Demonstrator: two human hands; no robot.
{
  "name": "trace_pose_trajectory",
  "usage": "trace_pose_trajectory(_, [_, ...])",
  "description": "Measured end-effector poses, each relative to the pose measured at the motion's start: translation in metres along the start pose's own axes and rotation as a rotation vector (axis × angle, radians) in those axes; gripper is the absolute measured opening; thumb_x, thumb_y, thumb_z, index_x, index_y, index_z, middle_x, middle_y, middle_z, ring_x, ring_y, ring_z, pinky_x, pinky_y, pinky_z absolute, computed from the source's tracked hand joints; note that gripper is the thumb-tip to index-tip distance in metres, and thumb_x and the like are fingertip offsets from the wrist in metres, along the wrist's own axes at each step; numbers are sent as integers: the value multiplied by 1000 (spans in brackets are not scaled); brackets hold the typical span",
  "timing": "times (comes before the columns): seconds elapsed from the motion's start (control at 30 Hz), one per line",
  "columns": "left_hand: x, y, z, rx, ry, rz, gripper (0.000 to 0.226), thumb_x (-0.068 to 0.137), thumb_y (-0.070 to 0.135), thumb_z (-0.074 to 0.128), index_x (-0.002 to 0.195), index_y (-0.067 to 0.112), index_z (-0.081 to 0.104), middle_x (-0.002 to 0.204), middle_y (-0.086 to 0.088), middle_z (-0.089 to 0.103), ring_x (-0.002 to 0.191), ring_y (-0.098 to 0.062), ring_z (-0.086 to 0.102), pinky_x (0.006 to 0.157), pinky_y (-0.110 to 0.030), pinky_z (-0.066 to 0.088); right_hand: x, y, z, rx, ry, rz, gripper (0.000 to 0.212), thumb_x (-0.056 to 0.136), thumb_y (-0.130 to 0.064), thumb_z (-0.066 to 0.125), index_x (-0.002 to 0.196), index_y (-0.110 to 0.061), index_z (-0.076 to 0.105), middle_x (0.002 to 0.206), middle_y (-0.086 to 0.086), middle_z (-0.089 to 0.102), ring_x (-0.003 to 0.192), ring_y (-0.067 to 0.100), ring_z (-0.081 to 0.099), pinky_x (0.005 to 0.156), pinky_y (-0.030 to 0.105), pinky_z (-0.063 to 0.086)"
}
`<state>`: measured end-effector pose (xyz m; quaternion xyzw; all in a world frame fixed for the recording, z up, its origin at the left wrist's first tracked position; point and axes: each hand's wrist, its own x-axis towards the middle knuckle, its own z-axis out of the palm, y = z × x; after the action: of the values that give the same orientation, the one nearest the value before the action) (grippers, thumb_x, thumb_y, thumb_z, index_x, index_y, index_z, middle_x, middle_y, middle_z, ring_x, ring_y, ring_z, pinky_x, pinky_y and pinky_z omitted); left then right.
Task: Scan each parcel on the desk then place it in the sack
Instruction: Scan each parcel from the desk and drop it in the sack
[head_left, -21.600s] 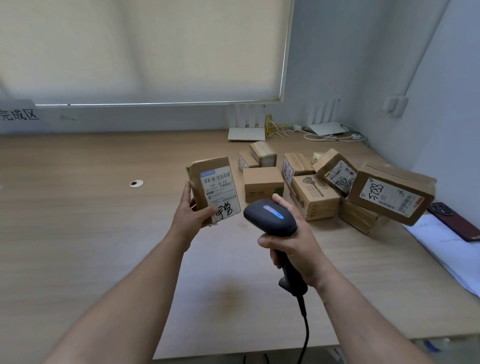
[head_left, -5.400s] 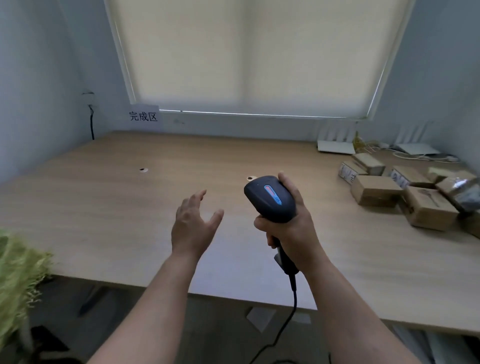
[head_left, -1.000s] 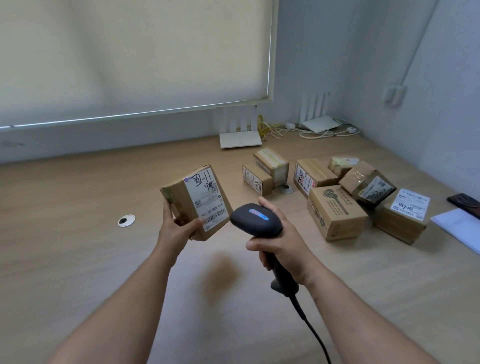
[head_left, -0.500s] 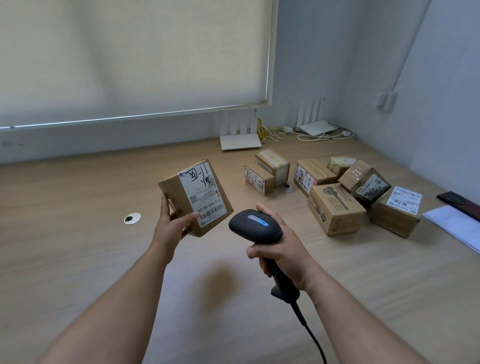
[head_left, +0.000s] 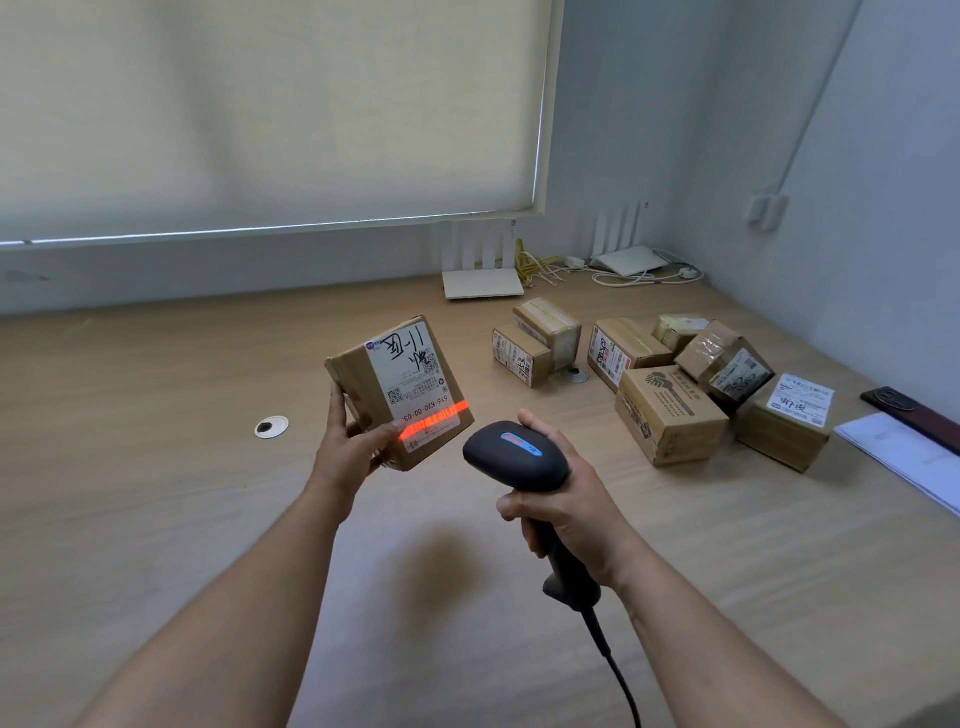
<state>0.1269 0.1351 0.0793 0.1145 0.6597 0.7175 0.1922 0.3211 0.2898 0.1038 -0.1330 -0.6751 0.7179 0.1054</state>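
My left hand (head_left: 349, 451) grips a small cardboard parcel (head_left: 400, 387) above the desk (head_left: 156, 499), its white label tilted toward me. A red scan line glows across the barcode at the label's lower end. My right hand (head_left: 563, 512) holds a black corded barcode scanner (head_left: 511, 457) by its handle, its head aimed at the parcel from the right. Several more cardboard parcels (head_left: 667, 418) lie grouped on the desk at the right. The sack is out of view.
Two white routers (head_left: 483, 280) with cables stand at the back by the wall. A phone (head_left: 909, 410) and white papers (head_left: 909, 457) lie at the desk's far right. A round cable grommet (head_left: 271, 427) sits left of my left hand.
The parcel's label has turned a little more toward the scanner, and a red scan line now lights its barcode. The scanner stays in my right hand.
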Motion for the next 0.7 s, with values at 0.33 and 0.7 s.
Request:
trace_pose_trajectory(0.33, [-26,-1,-4,20,18,2,99,82,2,69,150,45,11,119,-10,63,103,-23,62,73,-33,51,-8,-7,6,100,-59,-73,89,61,2,72,131,-43,43,74,6,67,41,24,44,40,25,39])
trace_pose_trajectory(0.7, [-86,-3,16,95,-58,-48,119,61,16,80,145,55,6,111,-11,67,104,-25,64,82,-42,53,-37,-19,-8,62,89,-157,93,76,17,69,145,-32,31,81,11,61,41,20,46,39,24,39])
